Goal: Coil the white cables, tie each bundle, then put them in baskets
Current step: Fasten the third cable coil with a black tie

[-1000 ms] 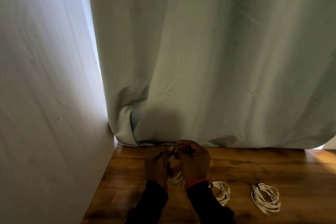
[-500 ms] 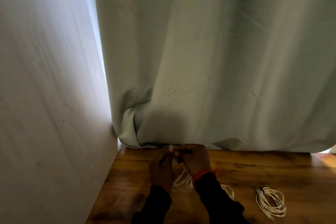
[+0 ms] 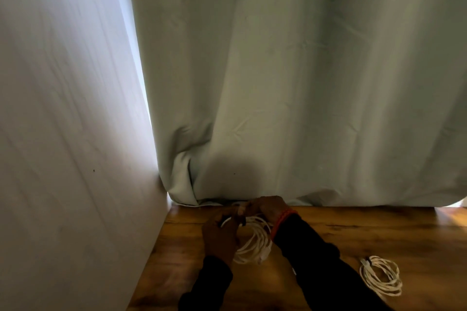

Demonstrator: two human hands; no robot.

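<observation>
A coiled white cable [image 3: 255, 242] hangs between both hands just above the wooden table [image 3: 353, 235], near its back edge. My left hand [image 3: 219, 235] grips the left side of the coil. My right hand [image 3: 267, 206], with an orange band at the wrist, pinches the top of the same coil, fingertips meeting the left hand's. A second white cable bundle [image 3: 381, 276], coiled with a dark tie at its upper left, lies on the table to the right. No basket is in view.
A pale green curtain [image 3: 290, 83] hangs right behind the hands and reaches the tabletop. A white wall [image 3: 63, 134] closes off the left side. My dark right sleeve [image 3: 310, 255] crosses the table between the two coils.
The view has tilted up and left, so the hands sit lower in frame. The coil now hangs more openly between the hands. A third bundle seen by my right arm is now hidden.
</observation>
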